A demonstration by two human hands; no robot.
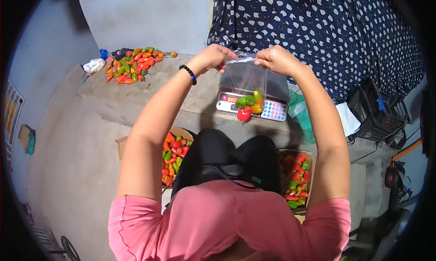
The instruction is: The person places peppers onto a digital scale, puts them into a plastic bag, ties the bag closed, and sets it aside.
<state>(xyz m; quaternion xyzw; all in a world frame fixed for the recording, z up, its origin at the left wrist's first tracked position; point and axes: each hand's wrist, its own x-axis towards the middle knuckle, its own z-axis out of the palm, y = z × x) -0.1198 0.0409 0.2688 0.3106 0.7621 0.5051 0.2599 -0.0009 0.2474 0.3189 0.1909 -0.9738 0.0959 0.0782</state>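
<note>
I watch remotely: left hand (211, 56), right hand (279, 61), fingers clamped on clear bag (247, 81) at opposite top sides, probably keeping mouth taut; peppers (244, 113) sag at bottom, over front of scale (278, 86).

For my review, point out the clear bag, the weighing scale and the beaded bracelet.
Clear bag (248, 81): head view, film midway down.
Weighing scale (276, 87): head view, dark platform, right side.
Beaded bracelet (190, 71): head view, dark beads.
</note>
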